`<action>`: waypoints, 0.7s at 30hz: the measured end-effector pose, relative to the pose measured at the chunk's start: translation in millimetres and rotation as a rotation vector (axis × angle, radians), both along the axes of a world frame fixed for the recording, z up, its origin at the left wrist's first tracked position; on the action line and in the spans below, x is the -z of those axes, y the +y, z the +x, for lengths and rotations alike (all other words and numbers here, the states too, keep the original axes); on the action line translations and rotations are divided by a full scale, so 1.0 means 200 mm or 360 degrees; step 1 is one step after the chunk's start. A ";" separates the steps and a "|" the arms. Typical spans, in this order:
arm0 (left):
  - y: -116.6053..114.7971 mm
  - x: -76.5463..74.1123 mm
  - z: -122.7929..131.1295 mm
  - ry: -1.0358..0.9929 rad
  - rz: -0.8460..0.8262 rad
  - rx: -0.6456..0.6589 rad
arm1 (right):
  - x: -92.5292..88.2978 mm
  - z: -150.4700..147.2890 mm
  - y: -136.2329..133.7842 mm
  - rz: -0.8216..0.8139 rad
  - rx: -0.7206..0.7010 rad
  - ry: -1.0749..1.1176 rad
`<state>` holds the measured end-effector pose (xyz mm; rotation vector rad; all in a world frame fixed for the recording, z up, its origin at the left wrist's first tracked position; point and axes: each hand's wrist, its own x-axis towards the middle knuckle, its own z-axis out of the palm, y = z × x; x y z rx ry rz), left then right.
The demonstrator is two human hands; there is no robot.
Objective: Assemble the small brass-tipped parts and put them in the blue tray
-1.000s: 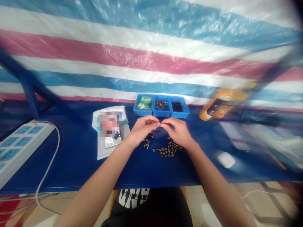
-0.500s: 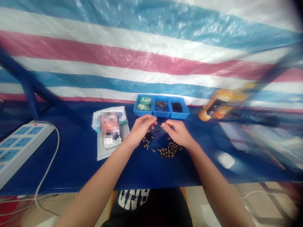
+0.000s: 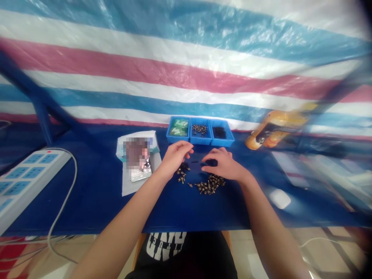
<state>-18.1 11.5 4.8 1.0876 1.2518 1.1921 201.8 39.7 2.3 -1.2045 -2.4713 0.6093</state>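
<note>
My left hand (image 3: 177, 157) is held above the table, just in front of the blue bins, with thumb and fingertips pressed together. Whatever it pinches is too small to make out. Across from it, my right hand (image 3: 222, 163) has thumb and fingers apart, with nothing visible between them. Below the right hand lies a pile of small brass-coloured metal fittings (image 3: 210, 186). A smaller cluster of dark and brass pieces (image 3: 182, 172) lies beneath the left hand. One thin black piece (image 3: 194, 162) rests on the table between both hands.
Three joined blue bins hold a green-and-white packet (image 3: 178, 127), small metal parts (image 3: 199, 130) and black parts (image 3: 219, 132). A phone (image 3: 141, 172) on a white bag and a power strip (image 3: 31, 174) are left. An orange bottle (image 3: 261, 130) and white case (image 3: 280, 198) are right.
My right hand has opened from a pinch and shifted right and slightly nearer to me; the small piece at its fingertips no longer shows. The left hand keeps its pinch.
</note>
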 end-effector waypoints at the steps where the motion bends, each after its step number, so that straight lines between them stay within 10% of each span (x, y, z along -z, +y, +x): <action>1: 0.00 0.00 0.00 -0.0001 -0.0006 0.0002 | 0.00 0.01 0.00 -0.0014 -0.0031 -0.0073; 21: -0.01 -0.01 0.01 0.0011 -0.0006 0.0016 | 0.06 -0.07 0.03 0.0063 -0.0062 0.0065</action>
